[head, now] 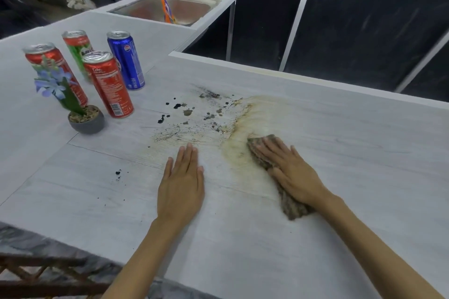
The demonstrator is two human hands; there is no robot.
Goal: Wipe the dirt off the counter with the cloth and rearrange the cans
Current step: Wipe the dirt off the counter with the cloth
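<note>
A brown-grey cloth point(290, 204) lies on the pale counter point(340, 153), and my right hand point(291, 172) presses flat on it with straight fingers. My left hand point(181, 184) rests flat on the counter just left of it, holding nothing. Dark specks and a yellowish-brown smear of dirt point(206, 116) spread over the counter ahead of both hands. At the far left stand several cans: a red can point(109, 85) in front, a blue can point(127, 60) behind it, a green and red can point(79, 48), and another red can point(52, 60).
A small grey pot with a blue artificial flower point(86, 121) stands in front of the cans. A steel sink point(170, 8) with a tap, a white rack and an orange packet sits at the back. The counter's far edge point(291, 75) drops to a dark floor.
</note>
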